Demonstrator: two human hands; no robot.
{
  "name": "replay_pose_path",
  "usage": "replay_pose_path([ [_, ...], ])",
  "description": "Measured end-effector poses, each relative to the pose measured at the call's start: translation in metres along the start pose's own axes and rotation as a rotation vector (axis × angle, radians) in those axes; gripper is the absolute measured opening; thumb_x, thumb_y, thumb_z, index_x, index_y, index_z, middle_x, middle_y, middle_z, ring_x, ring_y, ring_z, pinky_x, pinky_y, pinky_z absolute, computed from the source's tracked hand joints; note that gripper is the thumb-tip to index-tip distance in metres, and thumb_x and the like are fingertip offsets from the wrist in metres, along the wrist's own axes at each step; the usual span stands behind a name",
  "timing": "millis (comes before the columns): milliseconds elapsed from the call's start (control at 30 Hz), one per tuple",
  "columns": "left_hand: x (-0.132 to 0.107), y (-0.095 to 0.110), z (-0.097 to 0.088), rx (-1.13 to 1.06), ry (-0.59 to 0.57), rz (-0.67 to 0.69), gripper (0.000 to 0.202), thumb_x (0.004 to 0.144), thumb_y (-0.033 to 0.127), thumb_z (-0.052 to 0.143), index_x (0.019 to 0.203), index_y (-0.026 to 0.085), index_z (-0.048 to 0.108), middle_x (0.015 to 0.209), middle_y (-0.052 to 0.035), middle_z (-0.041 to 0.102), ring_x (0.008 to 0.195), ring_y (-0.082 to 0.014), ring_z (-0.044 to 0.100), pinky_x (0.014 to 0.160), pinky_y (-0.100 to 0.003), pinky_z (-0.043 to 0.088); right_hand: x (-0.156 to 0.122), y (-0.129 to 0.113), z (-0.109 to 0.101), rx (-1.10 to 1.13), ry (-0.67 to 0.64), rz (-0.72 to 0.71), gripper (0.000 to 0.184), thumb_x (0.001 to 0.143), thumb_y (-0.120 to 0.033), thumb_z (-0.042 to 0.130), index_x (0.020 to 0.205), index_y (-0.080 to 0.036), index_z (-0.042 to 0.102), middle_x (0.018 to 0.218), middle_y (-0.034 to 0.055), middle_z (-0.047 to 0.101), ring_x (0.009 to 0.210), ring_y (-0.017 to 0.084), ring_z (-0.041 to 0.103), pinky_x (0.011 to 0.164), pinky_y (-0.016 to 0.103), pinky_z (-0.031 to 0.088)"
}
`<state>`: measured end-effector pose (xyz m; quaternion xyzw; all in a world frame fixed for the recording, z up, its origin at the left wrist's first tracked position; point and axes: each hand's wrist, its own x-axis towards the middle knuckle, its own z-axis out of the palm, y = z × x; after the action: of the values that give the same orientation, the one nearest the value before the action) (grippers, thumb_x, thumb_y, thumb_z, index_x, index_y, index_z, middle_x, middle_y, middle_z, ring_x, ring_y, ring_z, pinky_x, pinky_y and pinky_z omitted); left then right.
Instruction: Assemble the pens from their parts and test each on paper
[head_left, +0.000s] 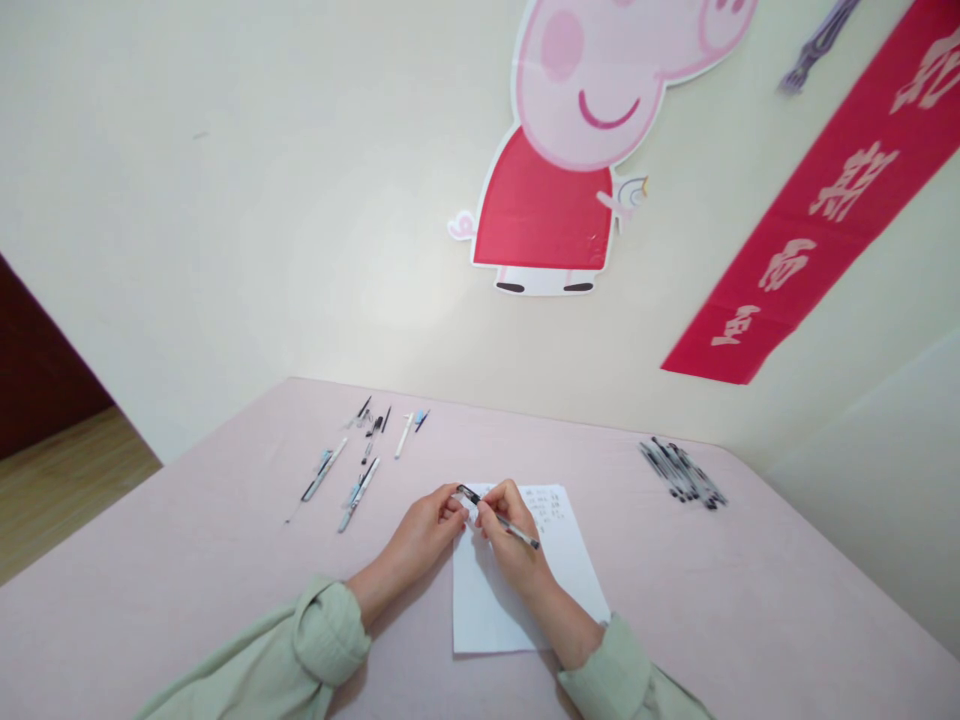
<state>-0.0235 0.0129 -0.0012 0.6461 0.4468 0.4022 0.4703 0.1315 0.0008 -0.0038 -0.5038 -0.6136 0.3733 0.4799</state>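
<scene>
My right hand (508, 540) is closed around a black pen (517, 531), which slants from the upper left down to the right above a white sheet of paper (491, 600). My left hand (427, 530) is pinched on the pen's upper left end, its fingertips meeting those of the right hand. Small handwriting shows near the top of the sheet. Both sleeves are pale green.
Two pens (358, 493) and several small pen parts (379, 422) lie on the pink table (150, 600) to the left. A bundle of black pens (682, 472) lies at the right rear. A wall with a cartoon pig sticker and a red banner rises behind the table.
</scene>
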Motion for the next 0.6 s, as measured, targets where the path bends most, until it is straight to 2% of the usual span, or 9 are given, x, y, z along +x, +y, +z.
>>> replay_pose_path([
  [433,-0.0019,-0.0015,0.0,-0.011,-0.02,0.016,0.009,0.077,0.025,0.052,0.08,0.019,0.057,0.073,0.0006,0.061,0.069,-0.016,0.059,0.065,-0.025,0.044,-0.0013,-0.0018,0.001,0.006,-0.002,0.006,0.011,0.084,-0.031,0.053,0.078,-0.023,0.048,0.063,-0.0047,0.052,0.059,0.014,0.051,0.056,0.025,0.038],
  [533,-0.0002,-0.0027,0.0011,-0.084,-0.007,-0.005,0.011,0.076,0.028,0.056,0.08,0.018,0.058,0.071,0.0004,0.062,0.068,-0.0163,0.059,0.066,-0.027,0.044,0.0022,0.0017,-0.0004,0.068,-0.007,0.0,0.014,0.084,-0.033,0.055,0.078,-0.023,0.048,0.061,-0.0053,0.053,0.057,0.013,0.052,0.056,0.024,0.039],
  [600,0.0015,-0.0021,0.0011,-0.187,0.038,-0.068,0.018,0.076,0.034,0.057,0.083,0.017,0.059,0.071,-0.0007,0.062,0.067,-0.0166,0.06,0.064,-0.028,0.046,0.0054,0.0021,-0.0017,0.159,-0.01,0.014,0.018,0.084,-0.036,0.057,0.077,-0.022,0.047,0.06,-0.0051,0.056,0.055,0.012,0.052,0.055,0.024,0.04],
])
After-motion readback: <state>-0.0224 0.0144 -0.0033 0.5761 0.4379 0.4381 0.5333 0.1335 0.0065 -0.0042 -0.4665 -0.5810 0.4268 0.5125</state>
